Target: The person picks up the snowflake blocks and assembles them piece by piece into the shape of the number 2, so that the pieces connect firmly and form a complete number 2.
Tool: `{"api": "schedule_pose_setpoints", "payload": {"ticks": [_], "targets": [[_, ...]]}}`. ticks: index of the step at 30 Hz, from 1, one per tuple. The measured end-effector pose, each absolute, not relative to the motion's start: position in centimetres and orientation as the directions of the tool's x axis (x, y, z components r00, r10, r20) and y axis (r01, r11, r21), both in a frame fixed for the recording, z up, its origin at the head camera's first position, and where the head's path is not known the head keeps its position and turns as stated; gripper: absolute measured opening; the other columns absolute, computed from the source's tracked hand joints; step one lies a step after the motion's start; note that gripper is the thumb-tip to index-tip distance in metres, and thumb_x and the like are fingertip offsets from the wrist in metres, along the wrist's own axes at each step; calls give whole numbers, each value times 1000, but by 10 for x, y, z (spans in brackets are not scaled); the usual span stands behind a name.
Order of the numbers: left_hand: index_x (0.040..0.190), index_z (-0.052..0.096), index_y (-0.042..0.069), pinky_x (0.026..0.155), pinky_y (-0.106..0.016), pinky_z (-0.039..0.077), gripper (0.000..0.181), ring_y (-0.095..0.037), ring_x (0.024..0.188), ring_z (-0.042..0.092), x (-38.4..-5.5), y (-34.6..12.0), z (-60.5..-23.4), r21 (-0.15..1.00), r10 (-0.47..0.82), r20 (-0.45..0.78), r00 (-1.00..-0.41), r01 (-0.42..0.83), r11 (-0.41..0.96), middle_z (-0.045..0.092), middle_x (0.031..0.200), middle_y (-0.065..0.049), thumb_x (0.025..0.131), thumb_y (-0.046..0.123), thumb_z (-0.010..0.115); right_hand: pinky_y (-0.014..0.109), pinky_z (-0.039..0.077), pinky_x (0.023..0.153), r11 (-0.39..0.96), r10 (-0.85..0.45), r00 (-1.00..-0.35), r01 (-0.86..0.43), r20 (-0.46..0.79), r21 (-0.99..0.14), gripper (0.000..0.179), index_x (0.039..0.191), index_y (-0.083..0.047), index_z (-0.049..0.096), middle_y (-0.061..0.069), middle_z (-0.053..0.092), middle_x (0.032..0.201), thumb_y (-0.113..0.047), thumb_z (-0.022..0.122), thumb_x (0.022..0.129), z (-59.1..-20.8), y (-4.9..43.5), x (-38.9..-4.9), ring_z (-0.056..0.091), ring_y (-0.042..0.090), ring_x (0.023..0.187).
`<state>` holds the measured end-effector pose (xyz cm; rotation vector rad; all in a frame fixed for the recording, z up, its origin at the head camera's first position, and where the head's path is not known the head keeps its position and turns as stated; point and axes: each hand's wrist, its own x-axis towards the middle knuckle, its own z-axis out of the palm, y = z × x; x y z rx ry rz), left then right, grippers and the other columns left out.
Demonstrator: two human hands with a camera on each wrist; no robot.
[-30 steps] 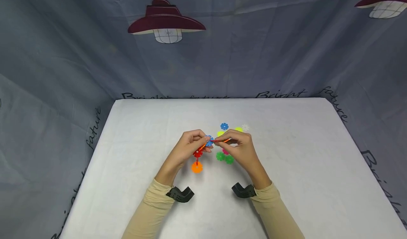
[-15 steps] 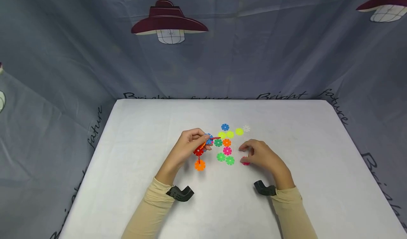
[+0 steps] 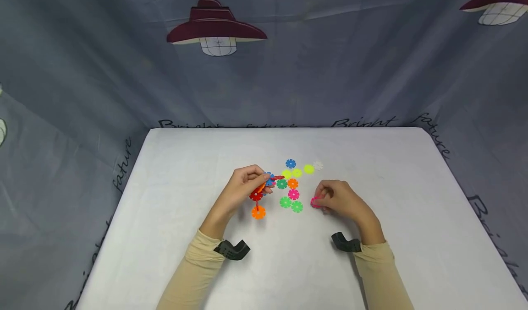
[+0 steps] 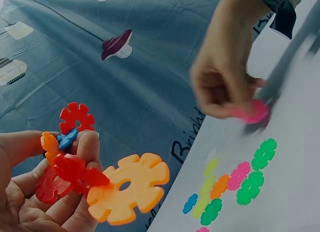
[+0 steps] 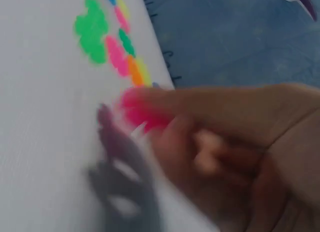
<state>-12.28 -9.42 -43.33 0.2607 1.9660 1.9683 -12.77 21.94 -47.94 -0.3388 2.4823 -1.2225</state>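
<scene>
Behind your white table (image 3: 185, 154) you face a grey-blue cloth (image 3: 330, 81), printed with 1 maroon lamp (image 3: 216, 25) left of centre and a 2nd lamp (image 3: 500, 5) cut off at the right; black lettering (image 3: 365, 123) runs along the table's back edge.

A chain of interlocked notched discs (image 4: 75, 167), red, blue and orange, is gripped in the left hand (image 3: 252, 180), an orange disc (image 4: 142, 192) at its near end. The right hand (image 3: 342, 201) pinches a bright pink disc (image 5: 140, 111), well apart from the chain.
</scene>
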Motion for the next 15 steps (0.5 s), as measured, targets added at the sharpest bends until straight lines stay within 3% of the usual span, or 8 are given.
{"api": "schedule_pose_setpoints", "payload": {"ticks": [4, 7, 11, 15], "targets": [[100, 67, 0, 61, -24, 51, 26, -15, 77, 75, -123, -93, -433, 994, 364, -108, -925, -105, 30, 77, 89, -10, 102, 25, 67, 38, 64, 65, 323, -313, -945, -13, -94, -946, 20, 103, 2, 68, 26, 73, 86, -11, 78, 92, -464, 208, -128, 73, 26, 66], [104, 66, -6, 61, -23, 51, 30, -14, 77, 75, -123, -94, -433, 994, 363, -109, -925, -105, 30, 77, 88, -6, 102, 24, 67, 39, 65, 70, 192, -294, -955, -10, -48, -981, 24, 109, 1, 70, 19, 76, 91, -16, 78, 93, -450, 195, -129, 76, 28, 73], [104, 66, -6, 61, -23, 50, 31, -13, 77, 75, -122, -93, -434, 993, 365, -114, -924, -111, 29, 77, 87, -2, 102, 25, 67, 41, 65, 72, 139, -304, -952, -17, -26, -990, 25, 111, 1, 73, 6, 78, 90, -16, 77, 94, -436, 179, -128, 77, 28, 76], [103, 67, -3, 59, -22, 47, 29, -12, 75, 74, -123, -91, -434, 994, 366, -112, -924, -109, 28, 77, 87, -1, 101, 25, 68, 41, 65, 72, 116, -321, -947, -52, 12, -992, 24, 111, 2, 74, 11, 78, 88, -14, 77, 94, -432, 168, -127, 77, 30, 75]]}}
